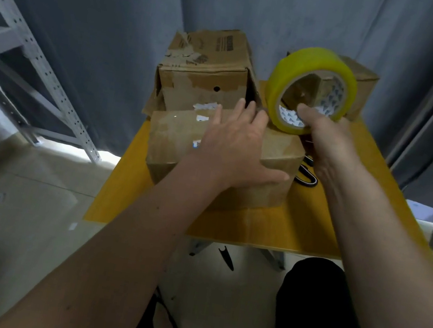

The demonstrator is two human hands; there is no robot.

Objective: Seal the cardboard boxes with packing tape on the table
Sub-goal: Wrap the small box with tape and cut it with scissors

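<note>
pressing left hand (238, 141) flat on box (179, 140), right hand (327, 137) fingers gripping tape roll (289, 69)

— Where can you still reach on that yellow wooden table (256, 228)?

— The near edge in front of me lies bare. My left hand (233, 149) lies flat on the closed brown cardboard box (173, 139), blocking the middle.

— And behind it?

— A battered open cardboard box (202, 74) stands touching it, and a smaller brown carton (363, 85) fills the far right corner. Black-handled scissors (305, 176) lie just beside the near box, under my right hand (326, 142), which holds up the yellow roll of packing tape (292, 73).
</note>
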